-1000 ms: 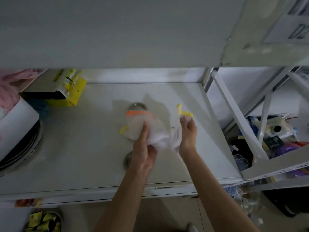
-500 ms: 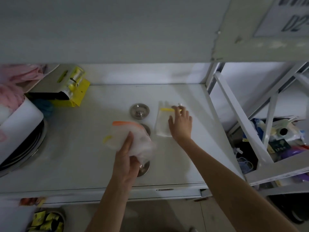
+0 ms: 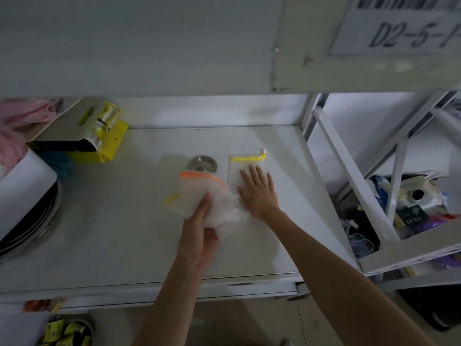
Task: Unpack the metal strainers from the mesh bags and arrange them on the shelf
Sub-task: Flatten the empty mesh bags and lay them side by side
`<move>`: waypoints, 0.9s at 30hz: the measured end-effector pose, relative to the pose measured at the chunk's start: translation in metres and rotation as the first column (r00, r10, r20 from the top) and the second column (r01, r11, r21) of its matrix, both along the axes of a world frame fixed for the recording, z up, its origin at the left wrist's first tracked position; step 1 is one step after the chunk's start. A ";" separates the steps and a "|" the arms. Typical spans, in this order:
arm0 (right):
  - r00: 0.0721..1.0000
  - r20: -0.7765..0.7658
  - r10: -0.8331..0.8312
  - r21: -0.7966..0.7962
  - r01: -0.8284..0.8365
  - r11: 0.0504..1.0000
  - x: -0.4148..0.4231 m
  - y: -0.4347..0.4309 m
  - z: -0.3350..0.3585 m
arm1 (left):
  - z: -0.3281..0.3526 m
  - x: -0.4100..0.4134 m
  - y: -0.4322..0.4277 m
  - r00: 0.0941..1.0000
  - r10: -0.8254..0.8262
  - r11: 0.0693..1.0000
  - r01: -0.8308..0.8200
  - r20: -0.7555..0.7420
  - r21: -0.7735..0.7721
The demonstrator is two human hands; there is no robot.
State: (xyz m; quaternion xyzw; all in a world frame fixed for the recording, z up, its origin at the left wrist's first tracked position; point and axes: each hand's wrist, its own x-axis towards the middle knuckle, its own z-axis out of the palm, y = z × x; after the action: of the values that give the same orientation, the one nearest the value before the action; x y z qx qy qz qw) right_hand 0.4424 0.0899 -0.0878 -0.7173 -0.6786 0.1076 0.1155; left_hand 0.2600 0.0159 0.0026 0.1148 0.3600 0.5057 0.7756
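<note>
My left hand (image 3: 199, 229) grips a bunch of white mesh bags (image 3: 202, 196), one with an orange trim and one with a yellow trim, held just above the white shelf (image 3: 112, 221). My right hand (image 3: 258, 193) lies flat, fingers spread, on an empty mesh bag with a yellow trim (image 3: 245, 166) lying on the shelf. A round metal strainer (image 3: 202, 163) sits on the shelf just behind the held bags. Other strainers lie hidden under my left hand and the bags.
At the back left stand yellow packages (image 3: 104, 136) and a blue item (image 3: 58, 162). Round metal pans (image 3: 30, 221) under a white lid fill the left edge. A white diagonal shelf brace (image 3: 349, 176) and a cluttered lower shelf (image 3: 411, 203) are on the right.
My right hand laid the yellow-trimmed bag on the shelf and now presses it flat. My left hand carried the bunched bags back up toward the strainer, covering the nearer strainers.
</note>
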 end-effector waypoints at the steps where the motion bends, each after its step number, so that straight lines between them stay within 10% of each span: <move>1: 0.996 -0.082 -0.025 0.092 0.032 0.995 -0.002 -0.006 0.008 | 0.002 0.003 -0.001 0.999 -0.034 0.999 0.034 0.004 0.023; 4: 0.791 -0.587 -0.172 0.179 0.334 0.925 -0.013 -0.036 0.049 | 0.006 0.013 0.001 0.990 -0.139 0.982 0.138 -0.003 0.129; 8: 0.032 -0.899 -0.436 -0.422 0.204 0.884 -0.006 -0.064 0.093 | 0.003 0.029 0.009 0.973 -0.204 0.948 0.223 -0.106 0.226; 10: 0.025 -0.921 -0.389 -0.379 0.181 0.908 0.001 -0.072 0.101 | -0.002 0.038 0.009 0.963 -0.215 0.943 0.247 -0.160 0.222; 15: 0.635 -0.748 -0.192 0.114 0.408 0.906 0.011 -0.078 0.099 | -0.007 0.059 0.002 0.946 -0.170 0.955 0.228 -0.276 0.192; 17: 0.702 -0.672 -0.237 0.147 0.440 0.886 0.012 -0.083 0.100 | -0.008 0.066 -0.001 0.946 -0.166 0.946 0.233 -0.279 0.226; 23: 0.544 -0.807 -0.231 0.043 0.443 0.896 0.021 -0.089 0.092 | -0.010 0.074 -0.004 0.932 -0.138 0.930 0.238 -0.336 0.280; 27: 0.267 -0.930 -0.253 -0.099 0.481 0.871 0.022 -0.094 0.091 | -0.010 0.073 -0.003 0.896 -0.083 0.942 0.213 -0.436 0.258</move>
State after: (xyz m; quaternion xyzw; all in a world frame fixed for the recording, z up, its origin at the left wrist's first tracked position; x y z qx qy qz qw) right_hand 0.4646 -0.0037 0.0030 -0.6522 -0.3154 0.3897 0.5686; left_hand 0.3326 0.0127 -0.0074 0.3638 0.4271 0.4568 0.6904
